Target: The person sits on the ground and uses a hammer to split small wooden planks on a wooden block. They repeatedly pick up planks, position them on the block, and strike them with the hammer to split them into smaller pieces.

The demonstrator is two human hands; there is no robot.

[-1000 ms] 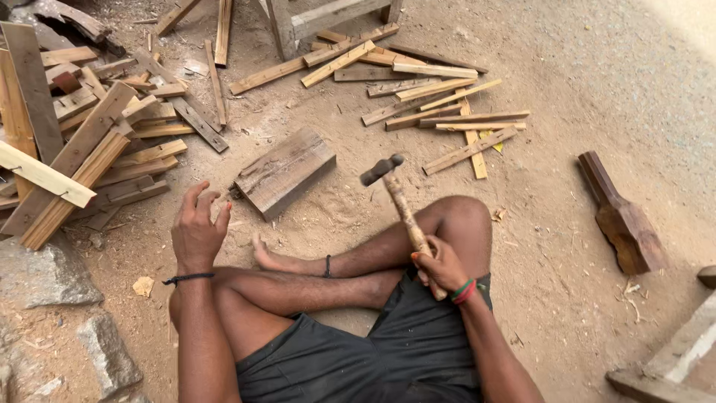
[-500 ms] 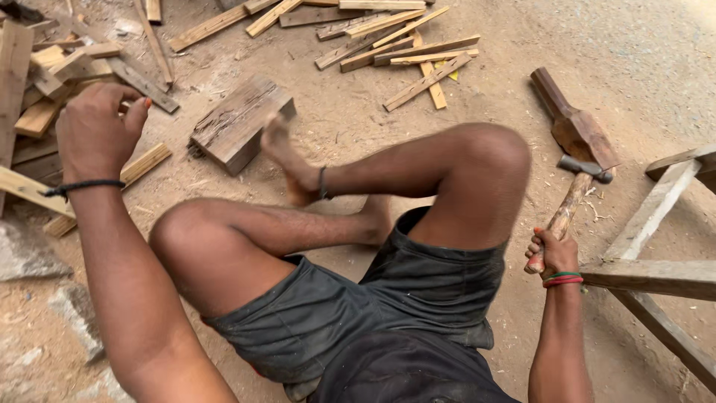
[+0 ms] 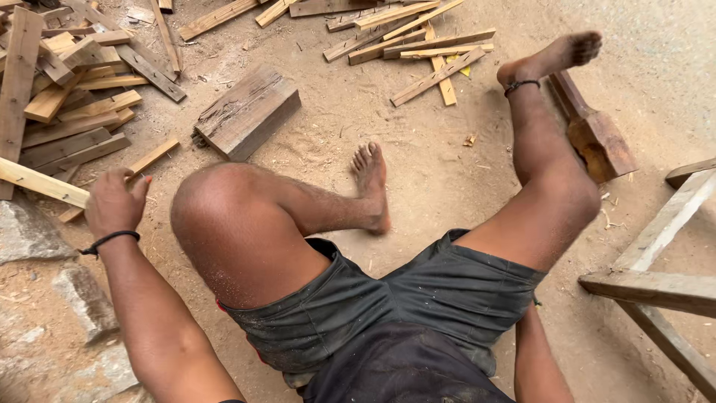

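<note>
while the person sits on the sandy ground, the left hand (image 3: 113,203) reaches out to the left, loosely curled with the fingers together, and its fingertips touch a short slat (image 3: 123,177) lying on the dirt. nothing is clamped in it as far as can be seen. this slat lies just ahead of the fingers, its long axis running from the near left up to the far right, so it sits slantwise across the line of the arm. a longer pale slat (image 3: 41,183) passes just left of the hand, tilted the other way. the right hand is out of view below the frame by the right thigh; only the forearm shows, so its grip cannot be told. the left hand is plainly the nearer one to the wood.

counted: one thick block (image 3: 247,112) lies ahead of the left knee, well apart from the hand. one dark wooden mallet-like piece (image 3: 593,134) lies under the raised right leg. two heaps of slats, too many to count, lie at the far left (image 3: 67,97) and at the top (image 3: 418,41). two grey stones (image 3: 30,231) sit by the left arm, and one wooden frame (image 3: 656,287) stands at the right.
</note>
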